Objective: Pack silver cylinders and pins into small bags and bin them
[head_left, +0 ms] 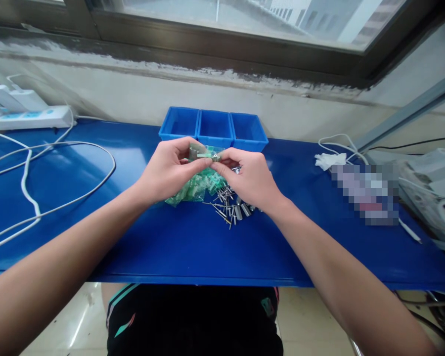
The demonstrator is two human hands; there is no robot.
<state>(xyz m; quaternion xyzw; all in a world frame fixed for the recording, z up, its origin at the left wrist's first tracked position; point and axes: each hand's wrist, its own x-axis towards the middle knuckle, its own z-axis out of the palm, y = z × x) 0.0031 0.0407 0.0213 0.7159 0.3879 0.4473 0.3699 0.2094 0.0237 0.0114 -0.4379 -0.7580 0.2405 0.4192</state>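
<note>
My left hand [176, 165] pinches a small clear plastic bag [198, 150] with green and metal parts inside. From the other side, my right hand [246, 173] has its thumb and fingers closed at the bag's right end, by a small metal piece [215, 157]. Below the hands lies a heap of green-tinted plastic bags [189, 192]. Beside that heap, partly covered by my right hand, are several thin metal pins [224, 207] and short metal cylinders [239, 212]. The exact contact of the right fingertips is hard to make out.
Three joined blue bins [215, 124] stand against the wall behind my hands. White cables [29, 168] loop over the blue table [178, 247] at left, near a power strip [33, 118]. A crumpled tissue [330, 160], a blurred-out item and more cables lie at right.
</note>
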